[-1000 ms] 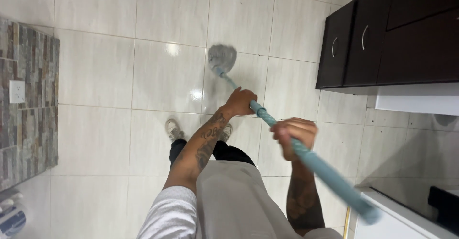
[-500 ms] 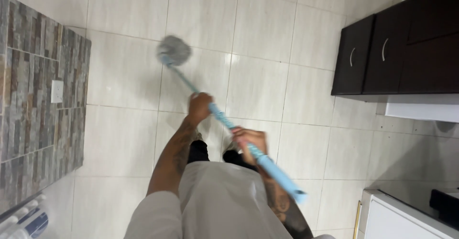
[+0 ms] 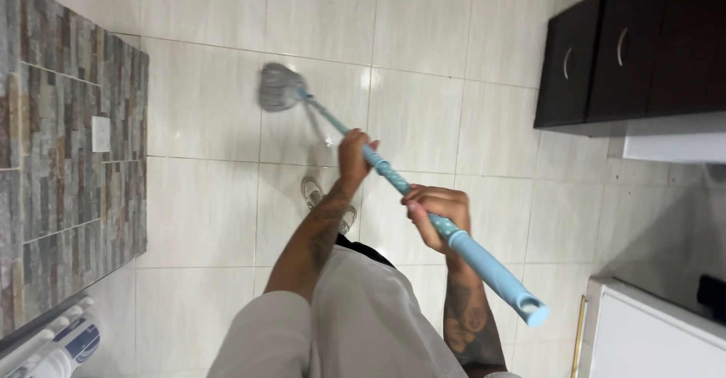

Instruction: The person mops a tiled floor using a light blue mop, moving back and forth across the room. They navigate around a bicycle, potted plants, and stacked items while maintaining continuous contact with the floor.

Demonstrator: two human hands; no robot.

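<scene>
Mop handle (image 3: 423,204) (light blue) runs through both fists, left hand (image 3: 354,155) lower, right hand (image 3: 435,215) higher.

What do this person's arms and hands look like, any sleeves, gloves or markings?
Both hands are bare, with no gloves, rings or watch that can be seen. The left hand sits on a forearm with dark tattoos running up its length, and a pale grey-white sleeve covers the upper arm near the shoulder. The right hand also has a dark tattooed forearm; its sleeve is barely in view at the bottom edge.
</scene>
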